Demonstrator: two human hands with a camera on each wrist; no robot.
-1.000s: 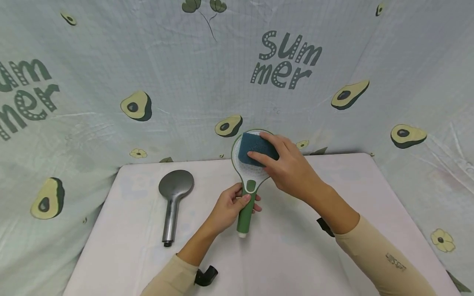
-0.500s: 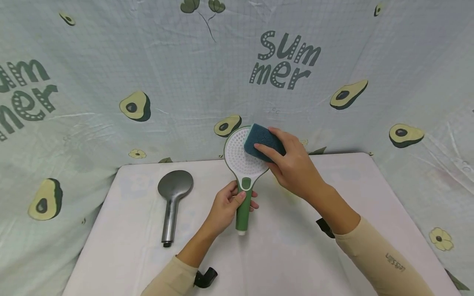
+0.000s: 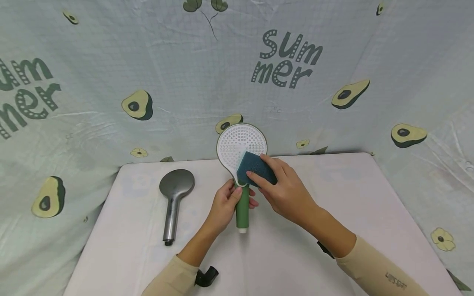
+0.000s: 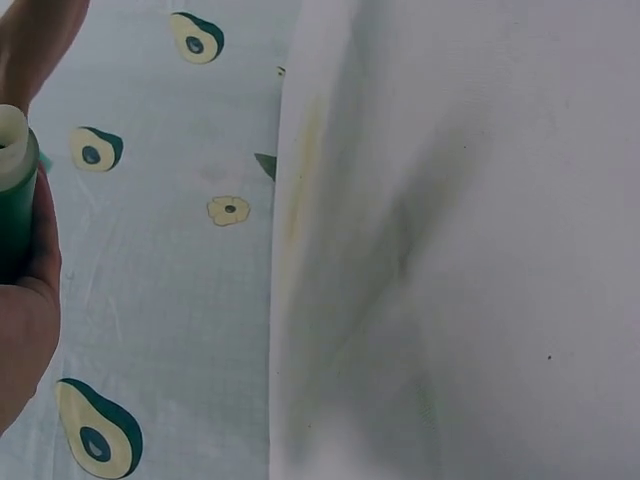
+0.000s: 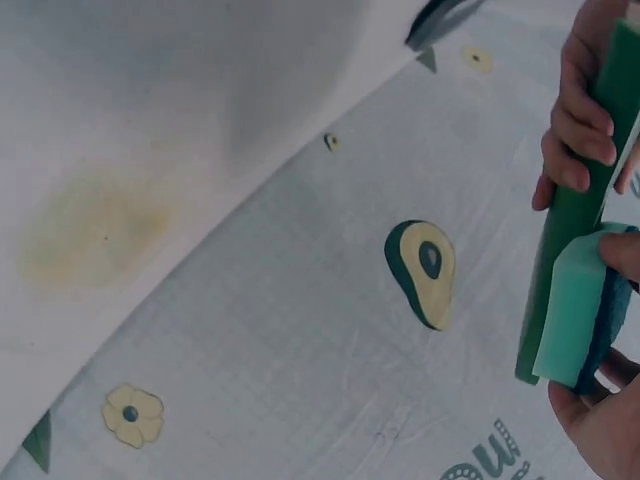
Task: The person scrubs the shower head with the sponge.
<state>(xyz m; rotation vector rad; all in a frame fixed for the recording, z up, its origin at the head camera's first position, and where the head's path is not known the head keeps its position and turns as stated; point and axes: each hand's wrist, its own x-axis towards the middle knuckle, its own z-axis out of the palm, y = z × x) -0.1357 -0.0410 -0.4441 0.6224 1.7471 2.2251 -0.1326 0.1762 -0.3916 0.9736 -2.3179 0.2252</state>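
Observation:
My left hand (image 3: 224, 205) grips the green handle of a shower head (image 3: 237, 144), its round white nozzle face turned toward me and tilted up off the table. Between thumb and fingers, my right hand (image 3: 289, 189) pinches a sponge (image 3: 257, 168), dark blue on one side. The sponge covers the lower right of the nozzle face, close to where it meets the handle. In the right wrist view the light green side of the sponge (image 5: 570, 310) lies against the shower head (image 5: 545, 270). The left wrist view catches only the handle's end (image 4: 12, 200) and part of the left hand (image 4: 30, 320).
A grey shower head (image 3: 176, 185) with a metallic handle lies on the white table (image 3: 140, 263) at the left. Black straps (image 3: 206, 276) show by the wrists. Behind the table hangs a curtain (image 3: 185, 90) printed with avocados.
The sponge has moved from the upper right of the nozzle face down toward the handle, uncovering the top. The green shower head has shifted slightly left and up in my left hand.

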